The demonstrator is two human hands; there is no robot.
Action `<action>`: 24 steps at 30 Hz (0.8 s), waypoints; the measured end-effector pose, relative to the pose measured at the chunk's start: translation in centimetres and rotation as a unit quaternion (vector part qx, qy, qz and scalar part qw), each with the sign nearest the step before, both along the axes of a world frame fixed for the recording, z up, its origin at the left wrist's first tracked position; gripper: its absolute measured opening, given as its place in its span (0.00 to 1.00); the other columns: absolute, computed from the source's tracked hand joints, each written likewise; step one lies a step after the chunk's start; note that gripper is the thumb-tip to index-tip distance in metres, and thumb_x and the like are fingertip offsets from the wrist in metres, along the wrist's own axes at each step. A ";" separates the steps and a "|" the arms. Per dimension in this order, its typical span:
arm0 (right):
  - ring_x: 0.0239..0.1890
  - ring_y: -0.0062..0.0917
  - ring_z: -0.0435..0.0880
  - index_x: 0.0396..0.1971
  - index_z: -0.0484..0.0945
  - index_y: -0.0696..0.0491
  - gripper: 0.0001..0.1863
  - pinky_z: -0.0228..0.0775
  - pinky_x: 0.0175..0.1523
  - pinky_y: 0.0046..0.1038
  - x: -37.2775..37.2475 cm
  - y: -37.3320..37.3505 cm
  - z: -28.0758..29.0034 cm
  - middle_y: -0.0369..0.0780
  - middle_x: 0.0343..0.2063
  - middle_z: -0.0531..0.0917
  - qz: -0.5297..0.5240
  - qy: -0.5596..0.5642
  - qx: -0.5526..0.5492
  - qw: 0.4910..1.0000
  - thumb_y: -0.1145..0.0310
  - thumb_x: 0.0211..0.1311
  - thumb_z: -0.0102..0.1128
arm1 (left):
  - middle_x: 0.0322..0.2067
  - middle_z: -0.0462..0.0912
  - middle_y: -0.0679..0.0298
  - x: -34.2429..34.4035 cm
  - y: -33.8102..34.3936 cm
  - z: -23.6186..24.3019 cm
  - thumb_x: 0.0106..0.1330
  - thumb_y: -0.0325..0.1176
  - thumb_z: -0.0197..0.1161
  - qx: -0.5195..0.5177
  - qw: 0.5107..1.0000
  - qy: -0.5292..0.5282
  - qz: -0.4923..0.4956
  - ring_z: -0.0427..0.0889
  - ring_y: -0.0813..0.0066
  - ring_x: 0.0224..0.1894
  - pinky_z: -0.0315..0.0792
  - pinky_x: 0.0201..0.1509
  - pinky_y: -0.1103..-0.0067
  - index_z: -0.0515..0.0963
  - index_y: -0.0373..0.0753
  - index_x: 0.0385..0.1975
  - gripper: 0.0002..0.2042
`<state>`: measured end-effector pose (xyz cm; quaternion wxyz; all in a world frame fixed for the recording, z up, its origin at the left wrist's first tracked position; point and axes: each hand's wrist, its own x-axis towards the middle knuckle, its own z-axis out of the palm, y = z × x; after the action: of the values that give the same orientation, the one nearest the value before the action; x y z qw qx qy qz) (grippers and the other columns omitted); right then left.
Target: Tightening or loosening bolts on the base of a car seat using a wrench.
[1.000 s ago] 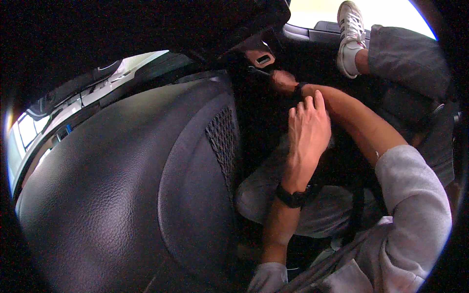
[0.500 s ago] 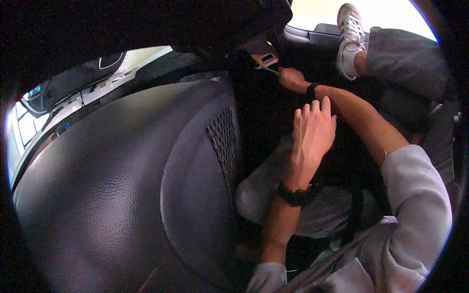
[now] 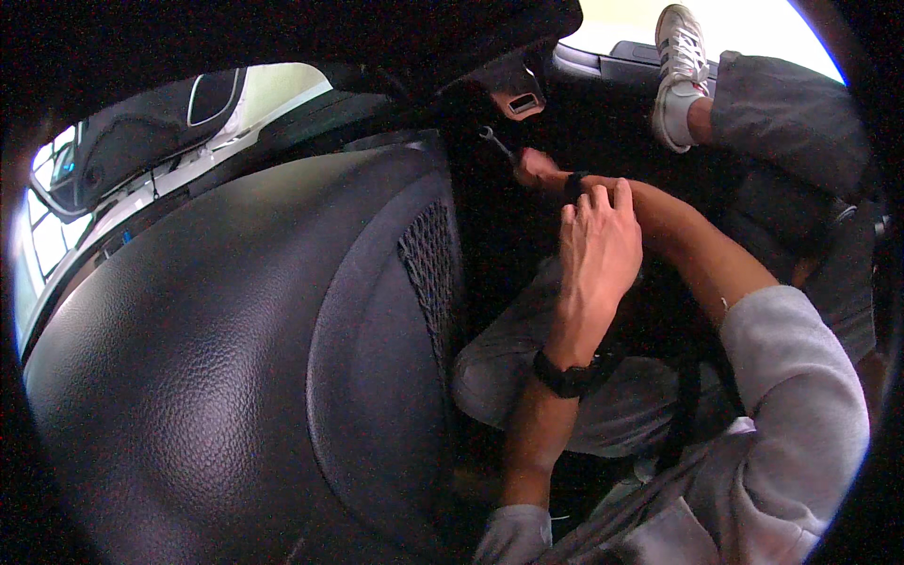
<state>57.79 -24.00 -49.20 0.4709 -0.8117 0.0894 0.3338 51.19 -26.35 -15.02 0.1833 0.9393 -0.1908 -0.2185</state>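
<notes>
My right hand (image 3: 535,169) is closed around a wrench (image 3: 502,146), its silver open-end jaw pointing up and to the left in the dark footwell. Just above the jaw, and apart from it, hangs a bracket-like piece (image 3: 522,104) with a copper-toned edge and a rectangular slot. My left hand (image 3: 601,237) is palm down over my right forearm, fingers extended and slightly bent, nothing seen in them. Whether it rests on the forearm I cannot tell. Black bands circle both wrists.
A large black leather-grained seat (image 3: 188,330) with a mesh pocket (image 3: 430,273) fills the left side. My bent knee (image 3: 490,377) is beside it. At upper right a white sneaker (image 3: 680,80) and grey trouser leg (image 3: 791,118) rest near a pale sill (image 3: 576,62).
My right hand has pulled the wrench away from the slotted piece, down and to the left, and the jaw now shows. My left hand has barely shifted.
</notes>
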 end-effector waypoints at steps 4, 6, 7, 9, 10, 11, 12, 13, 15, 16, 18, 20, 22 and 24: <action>0.34 0.42 0.82 0.33 0.80 0.56 0.13 0.72 0.37 0.41 1.1 0.2 1.6 0.48 0.32 0.83 0.027 -0.008 -0.015 0.999 0.64 0.59 0.50 | 0.44 0.76 0.46 0.1 0.5 -0.2 0.65 0.32 0.50 0.018 1.000 -0.019 0.006 0.77 0.51 0.46 0.69 0.51 0.62 0.67 0.31 0.55 0.19; 0.33 0.42 0.82 0.32 0.80 0.56 0.13 0.72 0.37 0.41 0.5 -2.0 1.7 0.48 0.31 0.83 0.032 -0.017 -0.035 0.999 0.63 0.59 0.50 | 0.44 0.76 0.46 0.0 -0.3 -0.4 0.65 0.32 0.51 0.007 1.000 -0.021 -0.001 0.77 0.51 0.45 0.69 0.50 0.62 0.67 0.31 0.55 0.20; 0.33 0.42 0.82 0.32 0.80 0.56 0.13 0.72 0.36 0.41 1.2 -1.0 2.7 0.48 0.31 0.83 0.046 -0.030 -0.035 0.998 0.63 0.59 0.50 | 0.44 0.76 0.46 0.1 0.5 -0.6 0.64 0.32 0.52 0.017 0.999 -0.029 0.001 0.77 0.51 0.45 0.69 0.50 0.62 0.67 0.31 0.55 0.20; 0.32 0.43 0.82 0.30 0.80 0.56 0.13 0.73 0.36 0.41 3.0 0.6 4.6 0.48 0.31 0.83 0.067 -0.066 -0.041 0.995 0.63 0.59 0.50 | 0.44 0.76 0.46 0.4 2.2 -1.0 0.64 0.33 0.53 0.033 0.999 -0.028 0.006 0.77 0.50 0.44 0.70 0.49 0.62 0.65 0.31 0.57 0.22; 0.32 0.43 0.82 0.30 0.80 0.56 0.13 0.73 0.35 0.42 3.9 -1.7 4.0 0.48 0.31 0.83 0.060 -0.076 -0.073 0.993 0.63 0.59 0.50 | 0.43 0.77 0.47 0.4 1.3 -0.8 0.64 0.33 0.54 0.017 1.000 -0.020 -0.001 0.77 0.50 0.44 0.70 0.49 0.62 0.63 0.31 0.59 0.24; 0.31 0.43 0.82 0.29 0.80 0.56 0.13 0.73 0.35 0.42 4.1 -3.7 3.5 0.48 0.30 0.83 0.052 -0.088 -0.102 0.990 0.62 0.59 0.50 | 0.43 0.77 0.47 0.3 0.5 -0.7 0.64 0.33 0.54 0.008 1.000 -0.018 -0.005 0.77 0.50 0.44 0.70 0.49 0.62 0.63 0.31 0.59 0.24; 0.31 0.43 0.82 0.29 0.80 0.56 0.13 0.73 0.35 0.42 4.5 -6.2 2.5 0.48 0.30 0.83 0.047 -0.083 -0.117 0.989 0.62 0.59 0.50 | 0.42 0.77 0.47 0.1 -0.7 -0.1 0.63 0.34 0.56 -0.016 1.000 0.003 -0.008 0.77 0.50 0.44 0.70 0.49 0.62 0.60 0.31 0.61 0.27; 0.24 0.37 0.79 0.22 0.79 0.53 0.11 0.67 0.27 0.39 5.3 -9.0 1.6 0.44 0.24 0.81 0.050 -0.231 -0.151 0.960 0.63 0.55 0.53 | 0.41 0.77 0.47 -0.2 -1.8 0.2 0.63 0.35 0.57 -0.040 0.999 0.025 -0.011 0.78 0.50 0.44 0.70 0.49 0.62 0.57 0.31 0.63 0.30; 0.18 0.32 0.76 0.15 0.77 0.51 0.10 0.62 0.19 0.37 6.9 -7.0 2.7 0.41 0.19 0.79 0.054 -0.383 -0.146 0.910 0.63 0.51 0.57 | 0.41 0.78 0.47 0.0 -0.7 -0.2 0.63 0.35 0.58 -0.030 1.000 0.004 0.000 0.78 0.50 0.44 0.70 0.49 0.62 0.55 0.32 0.65 0.32; 0.27 0.39 0.79 0.25 0.78 0.53 0.10 0.68 0.29 0.40 7.8 -6.6 4.5 0.46 0.26 0.81 0.081 -0.318 -0.128 0.936 0.63 0.56 0.52 | 0.40 0.78 0.46 0.2 -0.2 0.0 0.63 0.36 0.59 -0.040 0.999 -0.017 0.011 0.78 0.51 0.44 0.70 0.49 0.62 0.53 0.33 0.66 0.34; 0.36 0.47 0.82 0.34 0.79 0.56 0.14 0.74 0.40 0.43 7.7 -7.0 5.6 0.51 0.33 0.83 0.103 -0.249 -0.114 0.956 0.63 0.61 0.47 | 0.41 0.78 0.47 0.4 -0.2 0.2 0.63 0.36 0.59 -0.040 0.999 0.001 0.002 0.78 0.51 0.44 0.70 0.49 0.62 0.55 0.33 0.65 0.32; 0.38 0.47 0.82 0.36 0.79 0.56 0.15 0.73 0.41 0.44 6.1 -8.8 5.8 0.50 0.34 0.83 0.102 -0.155 -0.153 0.971 0.62 0.62 0.47 | 0.41 0.78 0.47 0.2 -1.0 0.2 0.63 0.36 0.59 -0.051 0.998 0.022 -0.011 0.78 0.51 0.44 0.70 0.49 0.62 0.57 0.33 0.64 0.31; 0.40 0.47 0.82 0.37 0.79 0.56 0.15 0.73 0.42 0.45 5.2 -6.5 6.8 0.51 0.36 0.83 0.107 -0.119 -0.132 0.978 0.62 0.62 0.46 | 0.42 0.77 0.47 -0.1 0.0 -0.2 0.64 0.37 0.58 -0.030 0.999 0.009 -0.018 0.77 0.51 0.45 0.69 0.50 0.62 0.62 0.33 0.60 0.27; 0.43 0.48 0.80 0.40 0.78 0.54 0.15 0.72 0.47 0.46 3.6 -4.8 4.5 0.51 0.40 0.82 0.066 -0.006 -0.104 0.992 0.64 0.62 0.45 | 0.42 0.77 0.48 -0.4 0.2 -0.8 0.64 0.38 0.57 -0.016 0.999 0.024 -0.018 0.77 0.51 0.46 0.69 0.51 0.62 0.64 0.33 0.58 0.25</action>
<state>61.39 -28.82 -44.67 0.3613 -0.8624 0.0673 0.3481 50.81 -26.19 -15.79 0.1993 0.9269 -0.2067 -0.2415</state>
